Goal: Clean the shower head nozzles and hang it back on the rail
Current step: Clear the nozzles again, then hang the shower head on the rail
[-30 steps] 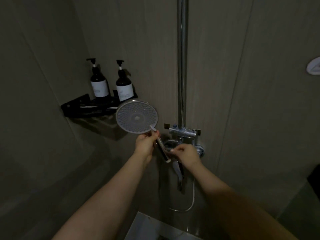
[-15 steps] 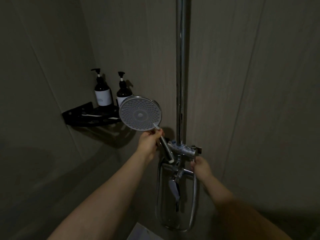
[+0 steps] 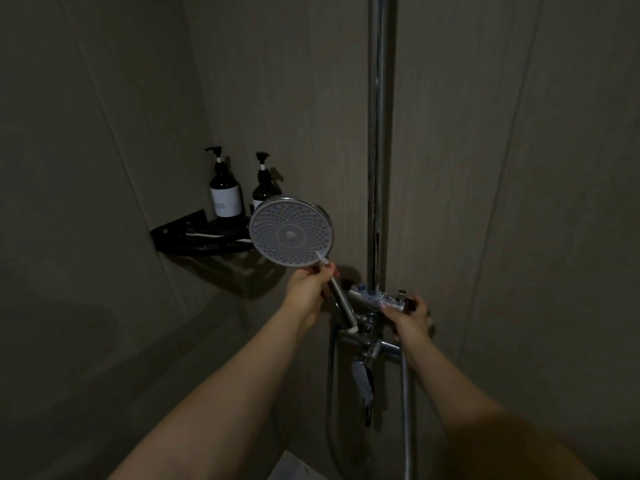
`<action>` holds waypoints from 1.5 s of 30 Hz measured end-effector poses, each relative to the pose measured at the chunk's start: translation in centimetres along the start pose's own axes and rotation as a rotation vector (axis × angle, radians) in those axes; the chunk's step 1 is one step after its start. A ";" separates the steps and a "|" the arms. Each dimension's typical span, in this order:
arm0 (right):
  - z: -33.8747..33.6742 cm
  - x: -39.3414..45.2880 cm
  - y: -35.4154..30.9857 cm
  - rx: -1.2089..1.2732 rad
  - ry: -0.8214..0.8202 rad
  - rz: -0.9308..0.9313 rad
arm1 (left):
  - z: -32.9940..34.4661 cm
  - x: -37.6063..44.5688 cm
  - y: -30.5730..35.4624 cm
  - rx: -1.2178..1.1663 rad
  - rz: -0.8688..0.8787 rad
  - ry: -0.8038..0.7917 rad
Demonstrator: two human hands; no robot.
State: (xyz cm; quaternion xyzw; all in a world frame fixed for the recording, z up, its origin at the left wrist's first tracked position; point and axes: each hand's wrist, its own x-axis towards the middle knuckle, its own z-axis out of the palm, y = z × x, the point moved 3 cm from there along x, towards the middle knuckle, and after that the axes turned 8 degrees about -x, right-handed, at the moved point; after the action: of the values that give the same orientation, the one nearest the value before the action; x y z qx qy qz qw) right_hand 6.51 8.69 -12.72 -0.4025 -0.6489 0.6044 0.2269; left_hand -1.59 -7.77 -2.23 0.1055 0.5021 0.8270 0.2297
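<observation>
My left hand (image 3: 309,289) grips the chrome handle of the round shower head (image 3: 291,233), holding it upright with its pale nozzle face turned toward me. A thin white stick, possibly a small brush, pokes up from that hand across the lower edge of the face. The chrome rail (image 3: 378,140) runs vertically up the wall just to the right. At its base sits the chrome mixer valve (image 3: 370,296), and my right hand (image 3: 408,315) is closed on the valve's right end. The hose (image 3: 406,410) hangs down below.
A black corner shelf (image 3: 187,233) holds two dark pump bottles (image 3: 225,192), the second (image 3: 264,188) partly behind the shower head. A tap lever (image 3: 363,379) hangs under the valve. A pale surface edge (image 3: 294,469) shows at the bottom. The room is dim.
My right hand moved from below the valve up and right onto its right end. The left hand kept its hold on the shower head; the view tilted upward.
</observation>
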 end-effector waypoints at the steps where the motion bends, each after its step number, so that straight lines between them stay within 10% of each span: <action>1: 0.0 0.2 -0.2 -0.014 0.006 -0.018 | -0.2 0.0 -0.1 0.000 -0.004 -0.001; 14: -1.3 1.0 -5.3 -0.278 0.094 -0.160 | -0.4 0.1 0.4 0.008 0.022 0.001; 27: -1.4 -5.0 -12.1 -0.376 -0.297 -0.533 | -1.1 -1.0 2.3 -0.269 0.013 0.083; 33: 1.6 -8.4 -13.8 -0.840 -0.534 -0.348 | -3.9 -2.1 4.0 -0.501 0.048 0.282; 45: 6.5 -13.4 -16.0 -1.004 -0.597 -0.558 | -8.8 -4.0 6.3 -0.843 0.155 0.549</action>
State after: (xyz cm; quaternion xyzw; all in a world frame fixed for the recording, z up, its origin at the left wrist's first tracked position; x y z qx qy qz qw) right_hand 5.12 -5.00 4.29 -0.0905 -0.9681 0.2316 -0.0308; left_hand -3.40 -19.08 -0.60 -0.1808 0.1574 0.9696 0.0496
